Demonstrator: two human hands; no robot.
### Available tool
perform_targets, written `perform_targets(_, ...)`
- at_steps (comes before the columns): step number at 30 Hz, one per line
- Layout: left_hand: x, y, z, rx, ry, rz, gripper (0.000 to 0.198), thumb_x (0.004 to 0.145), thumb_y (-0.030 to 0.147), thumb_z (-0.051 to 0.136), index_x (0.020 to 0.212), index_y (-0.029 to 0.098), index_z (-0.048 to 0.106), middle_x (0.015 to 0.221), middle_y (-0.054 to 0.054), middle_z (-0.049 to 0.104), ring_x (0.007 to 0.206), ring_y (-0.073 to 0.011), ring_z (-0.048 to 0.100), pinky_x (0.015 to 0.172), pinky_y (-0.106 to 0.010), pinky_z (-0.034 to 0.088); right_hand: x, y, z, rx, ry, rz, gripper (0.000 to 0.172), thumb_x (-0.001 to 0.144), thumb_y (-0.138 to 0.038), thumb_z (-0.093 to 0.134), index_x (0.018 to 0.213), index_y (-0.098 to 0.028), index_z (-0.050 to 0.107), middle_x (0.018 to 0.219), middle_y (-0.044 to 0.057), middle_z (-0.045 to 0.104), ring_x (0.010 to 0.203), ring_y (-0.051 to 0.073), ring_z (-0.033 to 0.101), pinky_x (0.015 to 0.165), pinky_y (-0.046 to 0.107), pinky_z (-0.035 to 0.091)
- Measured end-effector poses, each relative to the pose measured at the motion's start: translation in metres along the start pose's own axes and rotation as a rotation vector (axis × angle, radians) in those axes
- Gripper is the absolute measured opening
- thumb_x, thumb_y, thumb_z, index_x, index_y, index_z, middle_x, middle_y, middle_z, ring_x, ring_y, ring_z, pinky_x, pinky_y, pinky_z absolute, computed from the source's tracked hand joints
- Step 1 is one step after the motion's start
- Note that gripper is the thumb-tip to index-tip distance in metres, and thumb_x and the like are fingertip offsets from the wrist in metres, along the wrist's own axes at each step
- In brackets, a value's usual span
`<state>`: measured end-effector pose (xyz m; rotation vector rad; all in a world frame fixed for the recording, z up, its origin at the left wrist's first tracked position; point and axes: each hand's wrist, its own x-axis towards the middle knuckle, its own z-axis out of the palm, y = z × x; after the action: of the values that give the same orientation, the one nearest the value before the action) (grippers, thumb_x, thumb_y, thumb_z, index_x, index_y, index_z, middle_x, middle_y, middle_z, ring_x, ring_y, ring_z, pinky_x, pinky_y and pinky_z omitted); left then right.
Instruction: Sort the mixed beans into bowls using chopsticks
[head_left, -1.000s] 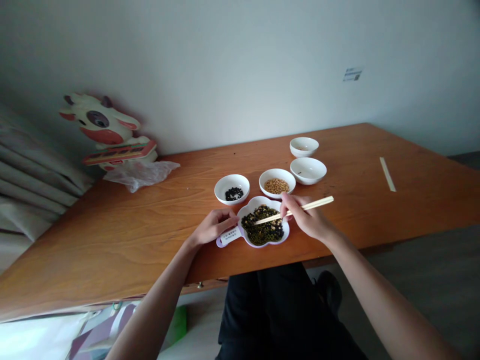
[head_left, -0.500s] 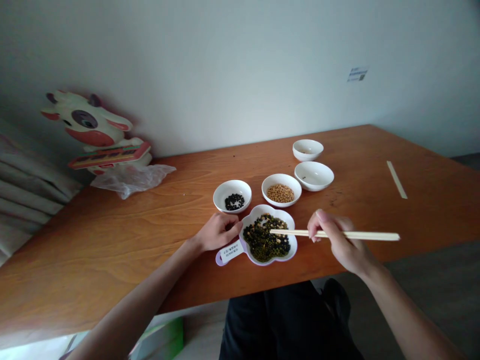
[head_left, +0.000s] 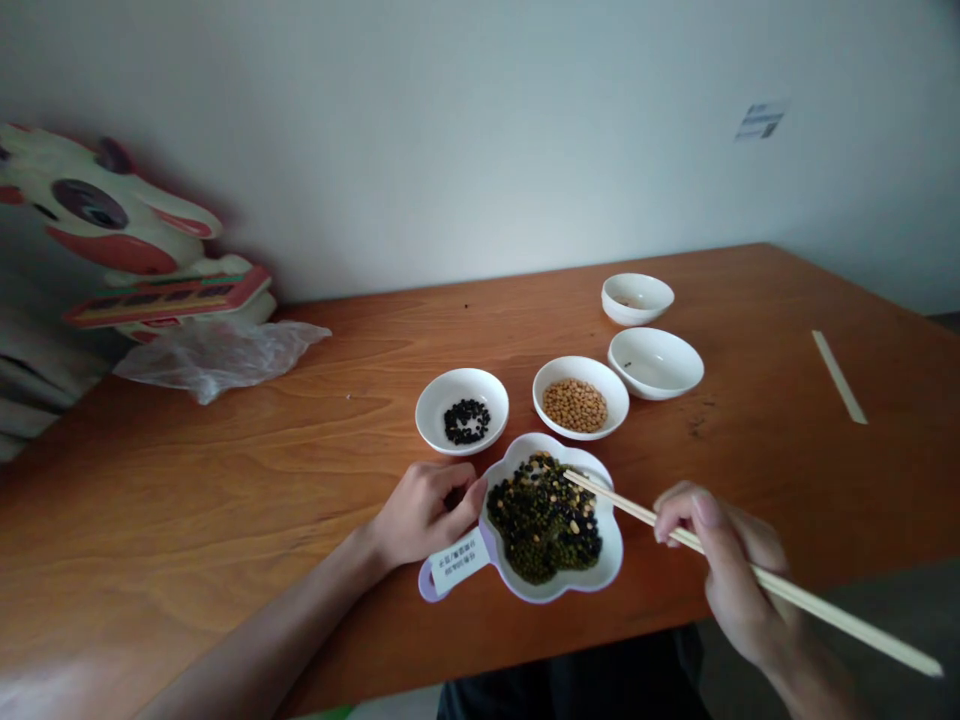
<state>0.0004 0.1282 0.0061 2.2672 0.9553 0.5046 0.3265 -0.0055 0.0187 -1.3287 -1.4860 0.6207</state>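
The right hand (head_left: 731, 580) grasps a pair of chopsticks (head_left: 626, 507), tips resting over the mixed beans (head_left: 544, 520) in the flower-shaped dish (head_left: 607, 560). The left hand (head_left: 420, 512) is curled on the dish by its handle, holding it. Judgement: keep the tips level and pinch one bean at a time, with the dish held firm. The dish sits close to the near edge of the table (head_left: 225, 480). The black-bean bowl (head_left: 435, 400) and yellow-bean bowl (head_left: 611, 395) stand just behind it. Open room lies to the right.

A home room is showing: a wooden tabletop (head_left: 225, 470) is standing against a plain white wall (head_left: 450, 140), with a cartoon cow toy (head_left: 112, 230) and crumpled plastic bag (head_left: 217, 352) lying far left of the left hand (head_left: 420, 512).
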Motion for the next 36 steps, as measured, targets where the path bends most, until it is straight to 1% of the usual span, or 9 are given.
perform_targets(4,0.0,-0.001,0.0,-0.019,-0.03,0.005,0.04,0.108,0.033,0.05,0.071,0.02,0.047,0.062,0.006,0.046,0.054,-0.0088,0.041,0.056,-0.024,0.03,0.0,-0.006,0.012,0.031,-0.081,-0.013,0.037,0.114,-0.033,0.041,0.089,-0.026,0.067,0.084,0.002,0.069,0.079,0.017,0.067,0.071,0.027,0.052)
perform_targets(9,-0.002,0.0,-0.001,-0.048,-0.049,0.019,0.038,0.109,0.031,0.05,0.073,0.02,0.048,0.064,0.005,0.047,0.055,-0.0091,0.043,0.057,-0.024,0.033,-0.003,-0.005,0.013,0.033,0.094,-0.017,0.044,0.115,-0.03,0.036,0.085,-0.026,0.068,0.08,0.003,0.07,0.083,0.018,0.069,0.066,0.025,0.053)
perform_targets(13,-0.004,0.003,-0.003,-0.062,-0.048,0.031,0.037,0.109,0.03,0.05,0.074,0.02,0.047,0.063,0.006,0.047,0.054,-0.0089,0.042,0.056,-0.024,0.032,0.001,-0.013,0.02,0.049,-0.067,-0.078,0.04,0.113,-0.031,0.04,0.085,-0.024,0.067,0.075,0.002,0.069,0.071,0.016,0.068,0.061,0.026,0.054)
perform_targets(15,-0.004,0.003,-0.003,-0.062,-0.047,0.036,0.036,0.109,0.03,0.049,0.074,0.02,0.048,0.064,0.005,0.048,0.055,-0.0091,0.043,0.056,-0.024,0.033,0.005,-0.015,0.025,0.059,-0.091,-0.129,0.04,0.113,-0.03,0.039,0.086,-0.024,0.067,0.074,0.002,0.068,0.069,0.016,0.068,0.063,0.026,0.054)
perform_targets(19,-0.003,0.005,-0.004,-0.068,-0.051,0.057,0.036,0.11,0.029,0.048,0.074,0.021,0.048,0.064,0.005,0.049,0.055,-0.0092,0.044,0.056,-0.025,0.033,0.01,-0.012,0.03,-0.017,0.046,-0.082,0.035,0.113,-0.024,0.039,0.094,-0.024,0.068,0.086,0.004,0.071,0.084,0.017,0.07,0.071,0.027,0.054)
perform_targets(21,-0.003,0.005,-0.005,-0.068,-0.051,0.063,0.036,0.11,0.029,0.048,0.075,0.021,0.048,0.064,0.005,0.049,0.055,-0.0093,0.044,0.056,-0.025,0.034,0.013,-0.011,0.032,-0.042,0.003,-0.066,0.032,0.113,-0.025,0.042,0.094,-0.023,0.068,0.088,0.004,0.071,0.084,0.018,0.07,0.073,0.029,0.054)
perform_targets(29,-0.003,0.007,-0.007,-0.072,-0.057,0.055,0.037,0.11,0.03,0.047,0.075,0.021,0.049,0.065,0.004,0.054,0.055,-0.0097,0.047,0.055,-0.024,0.036,0.018,-0.027,0.029,0.034,-0.024,-0.1,0.05,0.115,-0.028,0.031,0.079,-0.024,0.066,0.066,0.002,0.063,0.063,0.016,0.063,0.058,0.03,0.046)
perform_targets(32,-0.002,0.007,-0.007,-0.079,-0.056,0.055,0.037,0.11,0.03,0.047,0.075,0.02,0.05,0.065,0.003,0.055,0.055,-0.0099,0.048,0.055,-0.024,0.036,0.012,-0.02,0.022,0.006,0.021,-0.012,0.049,0.114,-0.031,0.036,0.078,-0.024,0.069,0.07,0.004,0.065,0.066,0.019,0.064,0.06,0.033,0.046)
perform_targets(36,-0.002,0.008,-0.007,-0.079,-0.055,0.055,0.038,0.11,0.03,0.047,0.074,0.02,0.051,0.064,0.003,0.056,0.054,-0.0101,0.049,0.054,-0.025,0.036,-0.001,0.007,0.007,0.019,0.158,-0.01,0.057,0.109,-0.05,0.04,0.069,-0.025,0.072,0.063,0.006,0.06,0.059,0.023,0.061,0.056,0.037,0.046)
